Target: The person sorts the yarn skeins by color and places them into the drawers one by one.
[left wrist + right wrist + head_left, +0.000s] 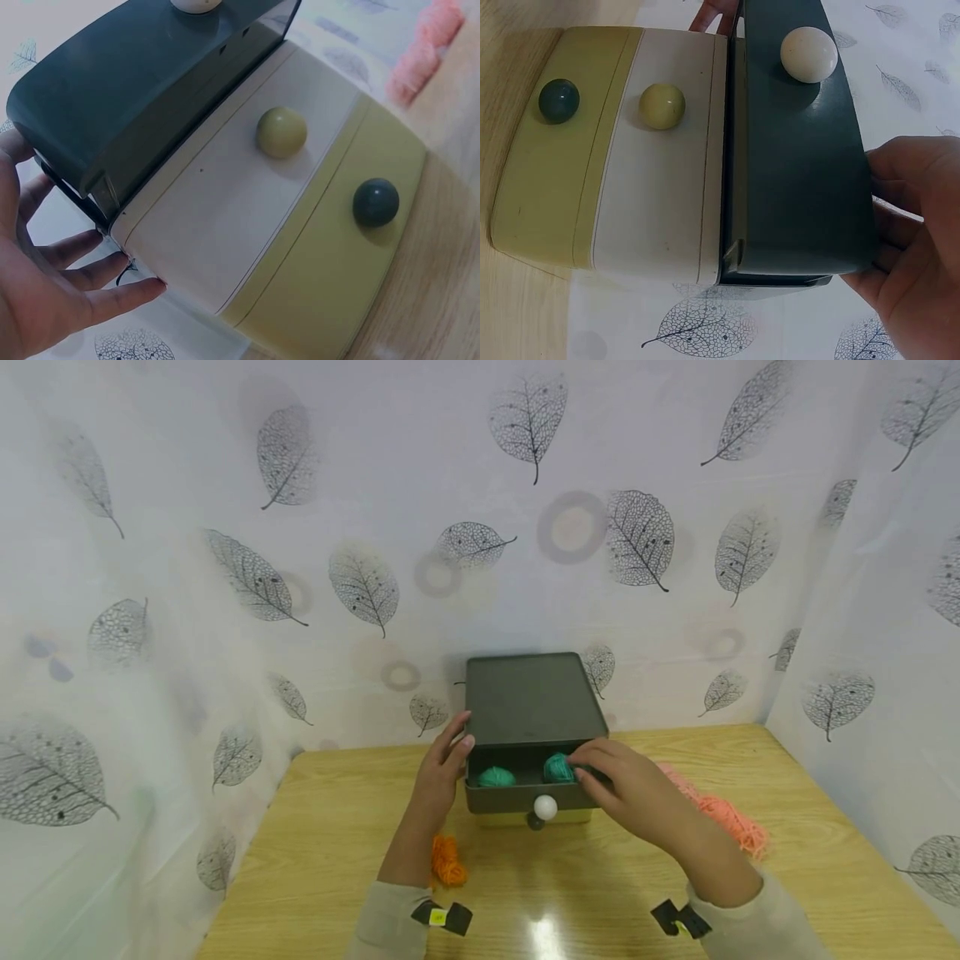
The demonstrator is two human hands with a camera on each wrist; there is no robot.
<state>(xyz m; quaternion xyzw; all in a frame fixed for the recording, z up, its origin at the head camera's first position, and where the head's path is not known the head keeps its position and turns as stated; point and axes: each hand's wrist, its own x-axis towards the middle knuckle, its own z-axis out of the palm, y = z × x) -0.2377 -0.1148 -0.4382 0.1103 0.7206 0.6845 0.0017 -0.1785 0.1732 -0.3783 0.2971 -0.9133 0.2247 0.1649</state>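
A small cabinet (534,693) with three drawers stands at the back of the wooden table. Its dark top drawer (525,797), with a white knob (545,807), is pulled out and holds two teal yarn balls. My left hand (447,753) presses straight fingers against the cabinet's left side (82,196). My right hand (618,781) reaches into the drawer, its fingers curled round the right teal ball (557,767). The left teal ball (497,777) lies free. In the right wrist view my right hand (911,225) curls over the dark drawer front (802,157); the ball is hidden there.
A small orange yarn bundle (447,860) lies on the table (330,827) beside my left forearm. A long pink-orange yarn heap (731,820) lies to the right. The cream drawer (667,187) and yellow drawer (551,180) below are closed. Leaf-print curtains wall in three sides.
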